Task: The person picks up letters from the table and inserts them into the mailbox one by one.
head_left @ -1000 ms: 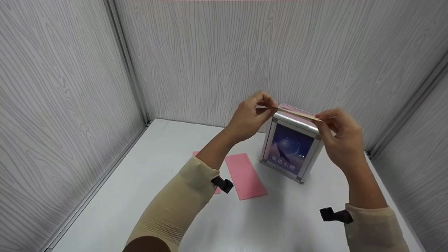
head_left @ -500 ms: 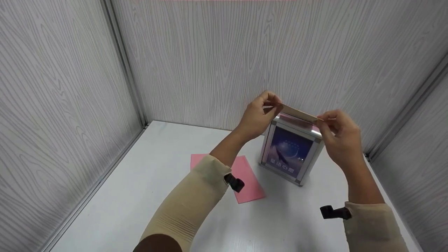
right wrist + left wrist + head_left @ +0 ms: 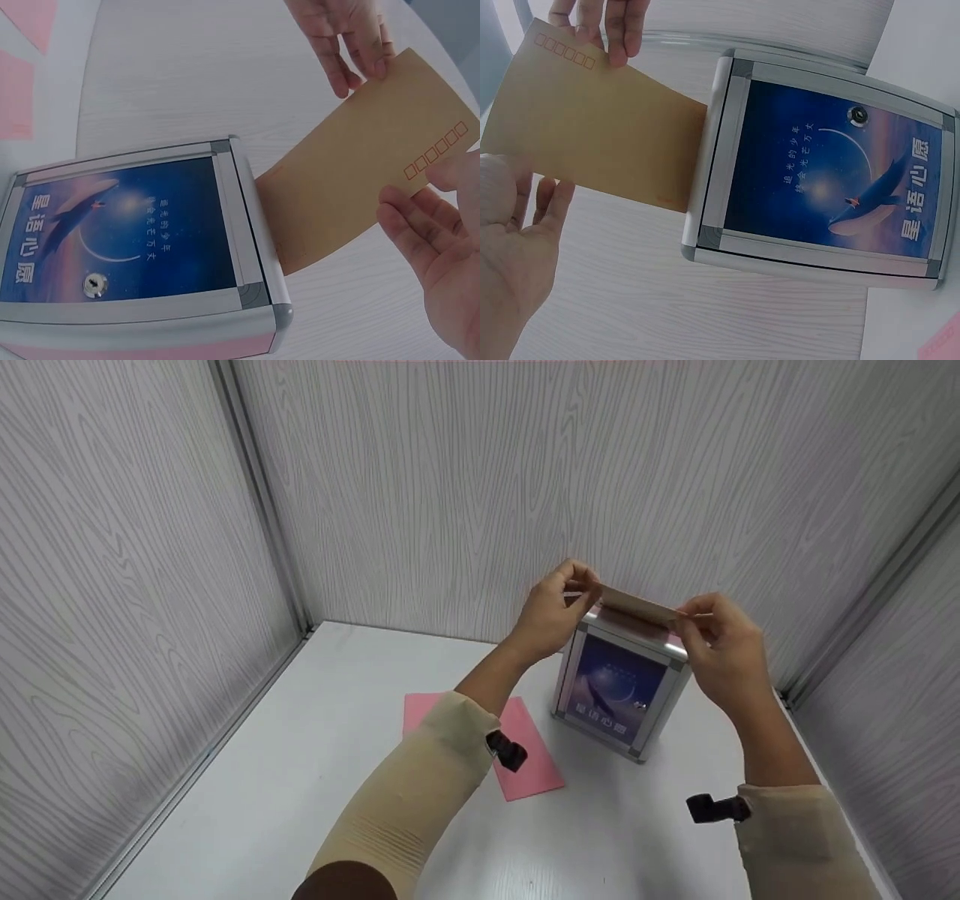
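Observation:
A brown kraft envelope (image 3: 607, 120) with red postcode boxes stands over the top of a silver-framed letter box (image 3: 622, 690). Its lower edge meets the box top, partly out of sight behind the front rim; how far it reaches into any slot I cannot tell. My left hand (image 3: 551, 615) pinches the envelope's left edge near the upper corner. Opposite it, my right hand (image 3: 724, 660) pinches the right edge between thumb and fingers. The box front carries a blue whale-and-moon picture, white characters and a round lock (image 3: 95, 285).
Pink envelopes or sheets lie on the white table (image 3: 270, 780) left of the box: one (image 3: 529, 750) plainly seen, another (image 3: 418, 709) partly under the left sleeve. Wood-grain panels (image 3: 450, 495) rise behind and at both sides.
The envelope, seen nearly edge-on before, has tipped so that more of its face shows above the box. My left hand has shifted right; the right hand has barely moved.

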Tool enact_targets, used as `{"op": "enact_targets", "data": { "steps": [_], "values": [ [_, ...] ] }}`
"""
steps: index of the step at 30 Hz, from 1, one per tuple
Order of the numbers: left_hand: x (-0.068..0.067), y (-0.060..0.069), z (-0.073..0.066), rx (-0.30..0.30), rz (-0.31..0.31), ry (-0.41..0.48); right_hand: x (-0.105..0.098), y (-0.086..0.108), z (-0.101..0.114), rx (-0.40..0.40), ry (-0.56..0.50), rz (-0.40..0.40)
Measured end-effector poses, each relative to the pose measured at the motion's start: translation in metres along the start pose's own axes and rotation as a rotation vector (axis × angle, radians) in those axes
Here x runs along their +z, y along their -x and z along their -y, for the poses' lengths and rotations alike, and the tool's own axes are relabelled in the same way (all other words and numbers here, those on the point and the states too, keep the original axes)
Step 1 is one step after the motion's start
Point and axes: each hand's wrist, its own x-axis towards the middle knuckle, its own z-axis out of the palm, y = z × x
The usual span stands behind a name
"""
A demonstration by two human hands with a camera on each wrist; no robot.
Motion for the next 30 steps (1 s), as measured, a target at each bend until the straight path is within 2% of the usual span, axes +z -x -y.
{"op": "enact_targets", "data": {
  "steps": [3,7,10,12,15,18,21,25,30],
  "values": [
    [0.003,-0.003,0.003,0.059,-0.012,-0.100,0.001,-0.003,-0.006,0.024,0.027,0.026],
    [0.008,-0.004,0.006,0.143,-0.010,-0.281,0.003,-0.006,-0.015,0.051,0.071,0.046],
    [0.011,-0.005,0.007,0.199,-0.015,-0.398,0.004,-0.004,-0.017,0.059,0.124,0.040],
    [0.013,-0.006,0.007,0.231,-0.021,-0.452,0.006,-0.002,-0.017,0.033,0.149,0.012],
    [0.015,-0.006,0.006,0.265,-0.028,-0.525,0.009,-0.002,-0.017,-0.084,0.190,-0.067],
    [0.015,-0.005,0.005,0.284,-0.026,-0.594,0.013,-0.004,-0.019,-0.222,0.235,-0.144],
    [0.015,-0.006,0.004,0.293,-0.016,-0.651,0.015,-0.006,-0.022,-0.297,0.291,-0.185],
    [0.017,-0.005,0.008,0.284,-0.019,-0.704,0.018,-0.006,-0.027,-0.322,0.332,-0.197],
    [0.023,-0.001,0.017,0.254,-0.099,-0.786,0.022,-0.003,-0.038,-0.310,0.400,-0.158]
  ]
}}
